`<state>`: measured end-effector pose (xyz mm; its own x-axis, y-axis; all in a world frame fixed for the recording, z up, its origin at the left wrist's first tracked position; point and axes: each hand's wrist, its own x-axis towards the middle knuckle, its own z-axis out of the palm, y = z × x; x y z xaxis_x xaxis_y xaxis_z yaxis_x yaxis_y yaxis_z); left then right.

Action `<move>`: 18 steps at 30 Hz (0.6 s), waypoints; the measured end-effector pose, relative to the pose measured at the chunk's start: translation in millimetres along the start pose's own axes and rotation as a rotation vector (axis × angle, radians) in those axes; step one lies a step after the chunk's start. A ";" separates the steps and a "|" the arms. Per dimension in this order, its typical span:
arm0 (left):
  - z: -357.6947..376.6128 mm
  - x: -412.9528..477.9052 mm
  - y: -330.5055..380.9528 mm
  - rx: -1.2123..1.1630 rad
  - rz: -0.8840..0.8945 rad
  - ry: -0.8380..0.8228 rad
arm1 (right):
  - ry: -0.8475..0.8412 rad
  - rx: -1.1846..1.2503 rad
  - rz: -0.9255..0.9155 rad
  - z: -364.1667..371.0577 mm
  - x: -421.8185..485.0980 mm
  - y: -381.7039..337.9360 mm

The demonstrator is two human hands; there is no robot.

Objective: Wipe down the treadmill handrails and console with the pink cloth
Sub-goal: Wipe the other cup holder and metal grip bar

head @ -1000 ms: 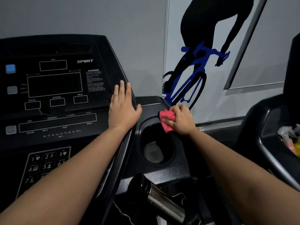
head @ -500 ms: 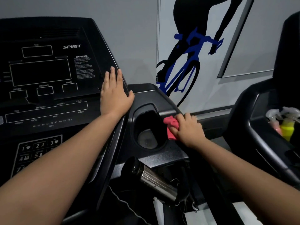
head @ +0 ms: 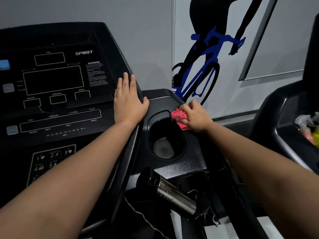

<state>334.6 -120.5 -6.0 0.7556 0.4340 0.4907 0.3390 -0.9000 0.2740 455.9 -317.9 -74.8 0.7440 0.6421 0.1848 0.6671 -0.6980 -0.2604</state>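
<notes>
The black treadmill console [head: 57, 94] fills the left half of the view, with its display panels and number keys. My left hand [head: 128, 102] lies flat with straight fingers on the console's right edge. My right hand [head: 196, 117] grips the bunched pink cloth [head: 179, 117] and presses it on the rim of the round cup holder [head: 164, 140] at the console's right side. A metal handrail grip [head: 172, 194] juts out below the cup holder.
A second black treadmill [head: 283, 121] stands at the right, its tray holding spray bottles [head: 309, 133]. A grey wall with a blue cyclist mural [head: 205, 62] rises behind. A thin cord [head: 143, 216] hangs below the console.
My right hand has slid the pink cloth back up along the cup holder's right rim toward its far corner. My left hand stays flat on the console edge.
</notes>
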 end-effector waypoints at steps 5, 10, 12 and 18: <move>-2.9 0.8 -0.8 -0.007 -0.003 0.000 | -0.016 -0.079 0.049 3.6 -22.9 -12.9; -4.0 -1.5 0.0 -0.016 -0.008 -0.011 | -0.003 -0.207 0.043 9.5 -87.7 -29.1; -3.9 -1.7 0.5 -0.012 -0.008 -0.016 | 0.064 -0.229 0.019 15.0 -110.5 -36.9; -2.4 -1.7 0.9 0.001 0.005 -0.010 | 0.037 -0.171 -0.012 11.5 -107.0 -27.6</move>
<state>332.2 -122.0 -4.5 0.7625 0.4293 0.4841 0.3361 -0.9021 0.2705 357.4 -363.7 -98.3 0.7348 0.6406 0.2229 0.6702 -0.7363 -0.0932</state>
